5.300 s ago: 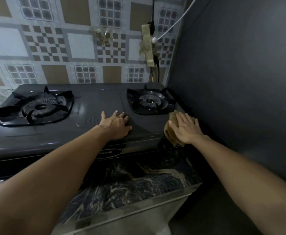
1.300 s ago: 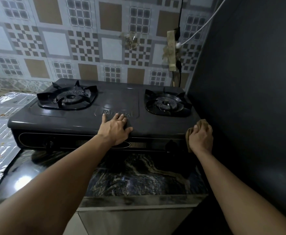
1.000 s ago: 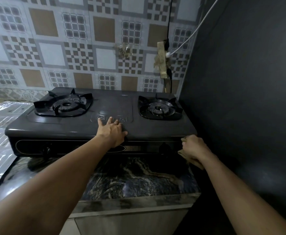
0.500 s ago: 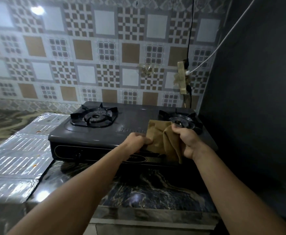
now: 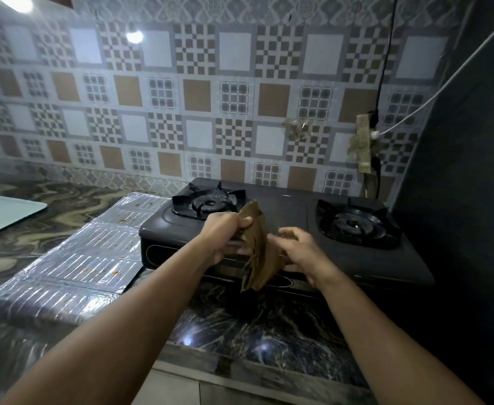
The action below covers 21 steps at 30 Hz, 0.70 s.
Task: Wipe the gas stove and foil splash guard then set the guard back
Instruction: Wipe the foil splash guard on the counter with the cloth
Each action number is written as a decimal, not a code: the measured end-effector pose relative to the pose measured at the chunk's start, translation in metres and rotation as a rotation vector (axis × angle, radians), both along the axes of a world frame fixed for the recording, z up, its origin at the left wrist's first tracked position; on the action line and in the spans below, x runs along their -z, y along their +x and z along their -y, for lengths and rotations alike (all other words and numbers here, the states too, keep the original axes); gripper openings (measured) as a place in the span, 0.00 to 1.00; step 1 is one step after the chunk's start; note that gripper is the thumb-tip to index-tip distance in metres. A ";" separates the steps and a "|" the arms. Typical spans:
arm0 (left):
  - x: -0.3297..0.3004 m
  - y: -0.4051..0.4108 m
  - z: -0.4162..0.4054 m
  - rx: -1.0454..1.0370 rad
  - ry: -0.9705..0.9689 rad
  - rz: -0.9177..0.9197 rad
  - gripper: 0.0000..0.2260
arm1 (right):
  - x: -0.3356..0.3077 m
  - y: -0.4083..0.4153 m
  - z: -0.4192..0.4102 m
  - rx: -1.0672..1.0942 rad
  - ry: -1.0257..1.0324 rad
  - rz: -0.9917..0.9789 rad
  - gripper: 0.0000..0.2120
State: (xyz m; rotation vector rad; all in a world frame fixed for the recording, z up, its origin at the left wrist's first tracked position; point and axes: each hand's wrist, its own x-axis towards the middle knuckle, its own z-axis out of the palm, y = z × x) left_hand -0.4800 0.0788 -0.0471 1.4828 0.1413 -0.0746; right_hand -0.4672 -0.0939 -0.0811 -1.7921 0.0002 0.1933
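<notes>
The left hand (image 5: pixel 221 239) grips the top of a brown cloth (image 5: pixel 256 249), fingers curled round it. The right hand (image 5: pixel 300 252) pinches the cloth's lower part from the other side. The cloth hangs above the front edge of the gas stove (image 5: pixel 292 217). The foil splash guard (image 5: pixel 87 258) lies flat on the marble countertop (image 5: pixel 254 325), touching the stove's left side.
</notes>
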 end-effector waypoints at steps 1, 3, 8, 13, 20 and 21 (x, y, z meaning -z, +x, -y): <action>-0.002 0.000 -0.006 -0.013 -0.021 -0.007 0.04 | 0.001 0.000 -0.007 -0.025 -0.033 0.069 0.22; -0.004 0.000 -0.017 -0.040 -0.035 -0.014 0.05 | 0.004 -0.003 -0.020 -0.143 -0.016 0.167 0.20; -0.005 -0.003 -0.048 -0.102 -0.046 -0.006 0.03 | 0.011 -0.006 -0.058 -0.354 0.123 0.230 0.13; 0.008 -0.013 -0.087 -0.181 -0.020 0.020 0.02 | 0.021 0.001 -0.109 -0.306 0.170 0.159 0.11; 0.044 -0.042 -0.166 -0.346 -0.057 -0.071 0.07 | 0.032 0.010 -0.178 -0.227 0.320 -0.012 0.10; 0.052 -0.046 -0.179 -0.389 -0.055 -0.093 0.07 | 0.033 0.012 -0.186 -0.224 0.317 -0.025 0.10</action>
